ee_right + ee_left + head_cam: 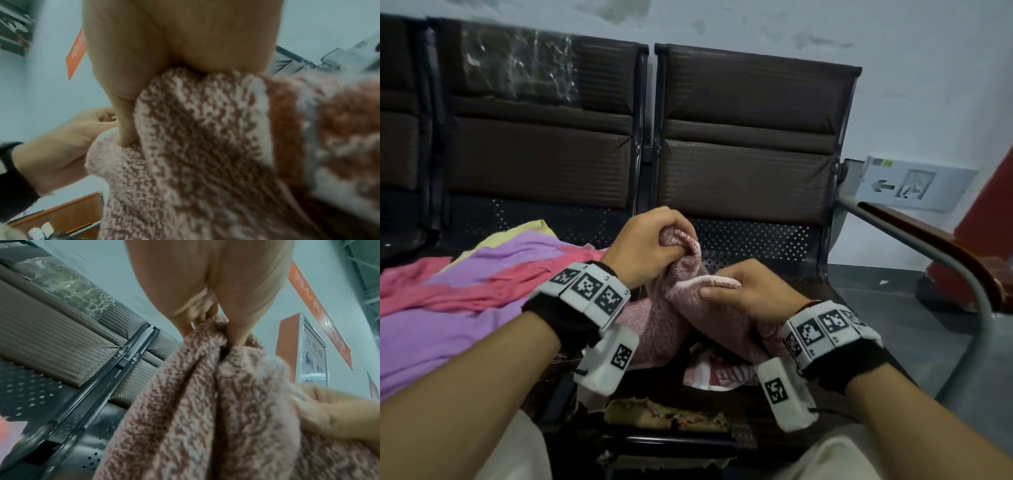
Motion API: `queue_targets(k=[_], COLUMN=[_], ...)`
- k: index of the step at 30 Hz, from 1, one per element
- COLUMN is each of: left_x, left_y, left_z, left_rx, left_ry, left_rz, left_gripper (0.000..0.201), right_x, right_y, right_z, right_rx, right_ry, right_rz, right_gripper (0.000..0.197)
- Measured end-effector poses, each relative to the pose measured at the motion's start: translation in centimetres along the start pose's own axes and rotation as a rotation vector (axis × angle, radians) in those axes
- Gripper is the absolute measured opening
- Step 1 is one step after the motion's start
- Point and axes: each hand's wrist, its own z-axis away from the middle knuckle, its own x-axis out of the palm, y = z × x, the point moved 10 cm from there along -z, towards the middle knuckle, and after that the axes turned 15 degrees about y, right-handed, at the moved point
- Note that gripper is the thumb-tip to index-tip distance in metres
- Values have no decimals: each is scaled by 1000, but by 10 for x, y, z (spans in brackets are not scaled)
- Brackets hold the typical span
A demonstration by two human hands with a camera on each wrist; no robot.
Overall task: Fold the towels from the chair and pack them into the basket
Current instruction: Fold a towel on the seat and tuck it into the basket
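A pink speckled towel (pixel 674 308) hangs bunched over the right seat of the brown chair (pixel 750 164). My left hand (pixel 654 240) grips its upper edge in a fist. In the left wrist view the left hand (pixel 207 316) pinches gathered cloth of the pink towel (pixel 205 402). My right hand (pixel 743 287) holds the towel's white-trimmed edge lower and to the right, thumb on top. The right wrist view shows the right hand (pixel 164 78) clamped on the pink towel (pixel 205 146). A basket rim (pixel 664 411) shows below the hands.
A pile of purple (pixel 448 329), coral pink (pixel 493 291) and yellow (pixel 524 233) towels lies on the left seat. A striped red-and-white cloth (pixel 715 375) lies under the pink towel. A grey metal armrest with wooden top (pixel 941 253) stands at the right.
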Motion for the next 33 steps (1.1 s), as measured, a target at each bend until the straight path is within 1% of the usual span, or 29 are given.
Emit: queue_targets(k=[1,2,4,6,7,9,11,12,13,14,15,16,17,19,20,21,22,23,25,26,27,28,29,31,33], left_x=[-2,-5,-13,-18,-18,-13,-7,-7,-9,-12,-14,-14,-12,-7,-5,0,8,17,37,45,50,51,51,49,45], left_y=[-6,-14,-31,-51,-63,-90,-114,-123,-129,-131,-129,-123,-113,-89,-78,-73,-71,-71,-71,-69,-69,-68,-69,-70,-71], left_z=[0,1,3,9,14,26,42,50,56,60,60,57,51,37,33,33,37,45,65,71,73,71,68,63,58], left_rx=[-23,-44,-70,-85,-94,-124,-159,-181,-205,-221,-232,-238,-248,-290,-348,-451,-591,-741,-986,-1049,-1048,-1011,-946,-798,-668], left_ry=[6,11,12,-41,-99,-267,-447,-516,-559,-574,-559,-517,-449,-275,-190,-124,-79,-57,-88,-123,-150,-160,-173,-224,-256], left_rz=[0,-10,-67,-150,-213,-382,-518,-569,-613,-640,-637,-600,-531,-354,-237,-77,107,254,453,518,535,523,480,361,275], left_gripper=[22,20,14,9,11,24,36,41,43,44,44,43,42,36,34,33,33,31,17,12,12,17,19,15,16], right_x=[-2,-10,-41,-77,-90,-105,-119,-125,-127,-127,-124,-117,-106,-71,-51,-35,-24,-17,-12,-11,-10,-8,-5,0,2], right_y=[-2,-3,-1,19,34,59,76,83,88,91,92,90,83,68,65,66,70,76,93,103,112,121,129,140,147], right_z=[-4,-9,-18,-19,-17,-10,0,6,11,16,16,12,5,-8,-13,-14,-14,-12,-5,0,6,11,16,20,22], right_rx=[-25,-47,-57,47,126,264,351,386,422,449,465,454,426,400,431,469,498,518,519,507,490,479,474,481,500], right_ry=[37,125,388,665,767,905,1037,1104,1153,1174,1155,1090,993,719,591,485,407,345,239,174,97,19,-50,-139,-167], right_rz=[16,12,-34,-137,-232,-391,-429,-450,-488,-507,-510,-492,-478,-515,-570,-606,-573,-473,-153,48,248,419,542,672,738], right_gripper=[20,24,23,21,21,27,29,28,27,26,26,23,19,7,12,23,32,40,51,54,56,58,61,63,58])
